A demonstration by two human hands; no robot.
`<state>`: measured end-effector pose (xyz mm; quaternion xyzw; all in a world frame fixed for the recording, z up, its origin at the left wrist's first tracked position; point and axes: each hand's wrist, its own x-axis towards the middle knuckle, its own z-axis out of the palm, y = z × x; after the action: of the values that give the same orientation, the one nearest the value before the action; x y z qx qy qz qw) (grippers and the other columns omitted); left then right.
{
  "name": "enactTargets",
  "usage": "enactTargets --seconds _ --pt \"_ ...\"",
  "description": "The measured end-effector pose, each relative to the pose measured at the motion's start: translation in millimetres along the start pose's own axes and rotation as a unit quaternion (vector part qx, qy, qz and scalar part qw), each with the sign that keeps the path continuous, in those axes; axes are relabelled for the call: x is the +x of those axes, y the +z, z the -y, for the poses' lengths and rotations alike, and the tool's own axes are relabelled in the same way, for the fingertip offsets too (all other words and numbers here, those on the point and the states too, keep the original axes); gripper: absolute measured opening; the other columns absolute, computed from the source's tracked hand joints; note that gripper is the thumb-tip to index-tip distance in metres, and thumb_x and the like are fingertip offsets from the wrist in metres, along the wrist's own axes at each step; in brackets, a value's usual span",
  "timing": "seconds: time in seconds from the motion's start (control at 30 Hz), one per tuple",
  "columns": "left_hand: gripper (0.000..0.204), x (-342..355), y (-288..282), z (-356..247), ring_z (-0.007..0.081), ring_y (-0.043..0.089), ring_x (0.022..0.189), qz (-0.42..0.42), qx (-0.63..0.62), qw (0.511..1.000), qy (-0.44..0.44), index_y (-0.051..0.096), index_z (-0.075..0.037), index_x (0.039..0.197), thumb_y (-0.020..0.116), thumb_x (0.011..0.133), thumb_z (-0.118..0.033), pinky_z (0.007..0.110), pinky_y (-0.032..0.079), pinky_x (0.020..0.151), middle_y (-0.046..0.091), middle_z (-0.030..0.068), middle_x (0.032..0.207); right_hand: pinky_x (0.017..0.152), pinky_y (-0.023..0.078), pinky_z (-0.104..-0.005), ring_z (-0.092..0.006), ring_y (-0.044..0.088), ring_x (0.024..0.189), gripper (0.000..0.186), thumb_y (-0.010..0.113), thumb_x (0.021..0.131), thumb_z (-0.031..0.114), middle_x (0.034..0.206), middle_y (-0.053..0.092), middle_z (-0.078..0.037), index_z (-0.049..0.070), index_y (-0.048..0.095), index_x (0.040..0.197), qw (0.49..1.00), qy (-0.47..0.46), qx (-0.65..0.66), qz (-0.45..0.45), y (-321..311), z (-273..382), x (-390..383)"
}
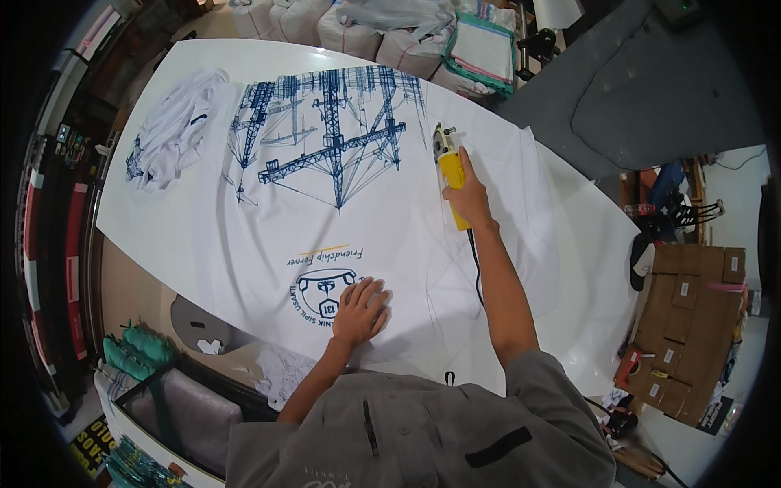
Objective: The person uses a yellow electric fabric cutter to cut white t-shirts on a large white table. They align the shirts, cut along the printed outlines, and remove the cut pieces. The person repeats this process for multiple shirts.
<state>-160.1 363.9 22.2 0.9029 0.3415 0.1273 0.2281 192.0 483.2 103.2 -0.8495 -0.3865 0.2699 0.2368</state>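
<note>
White fabric (268,224) with dark blue crane-like drawings and a round emblem lies spread over the table. My left hand (361,313) rests flat on it beside the emblem, fingers stretched out. In my right hand (470,198) is a yellow handheld electric fabric cutter (450,167), its metal head pointing away from me. The cutter stands on the cloth, just right of the printed area. Its black cord (476,268) trails back toward me along my right forearm. Thin lines run across the plain white cloth around the cutter.
A crumpled white printed cloth (181,122) lies on the white table (122,203) at far left. Stuffed sacks (350,32) stand behind the table. A dark grey panel (651,89) rises at back right. Cardboard (691,317) leans at right; a bin (191,407) stands at lower left.
</note>
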Motion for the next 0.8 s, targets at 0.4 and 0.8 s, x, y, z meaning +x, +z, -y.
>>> enactTargets --seconds 0.4,0.8 --pt "0.036 1 -4 0 0.0276 0.051 0.145 -0.013 -0.005 1.0 0.01 0.068 -0.018 0.132 0.067 0.1 -0.034 0.05 0.039 0.119 0.059 0.0067 0.15 0.111 0.051 -0.0458 -0.0446 0.065 0.129 0.113 0.076 0.077 0.012 0.142 0.067 -0.025 0.036 0.02 0.173 1.0 -0.006 -0.004 -0.001 4 29 78" --pt "0.037 1 -3 -1 0.025 0.054 0.143 -0.011 0.007 1.0 -0.001 0.068 -0.022 0.134 0.066 0.1 -0.037 0.049 0.041 0.117 0.06 0.0038 0.151 0.108 0.052 -0.0465 -0.0439 0.068 0.125 0.115 0.079 0.076 0.016 0.136 0.07 -0.024 0.036 0.02 0.173 1.0 -0.016 -0.014 -0.014 9 47 142"
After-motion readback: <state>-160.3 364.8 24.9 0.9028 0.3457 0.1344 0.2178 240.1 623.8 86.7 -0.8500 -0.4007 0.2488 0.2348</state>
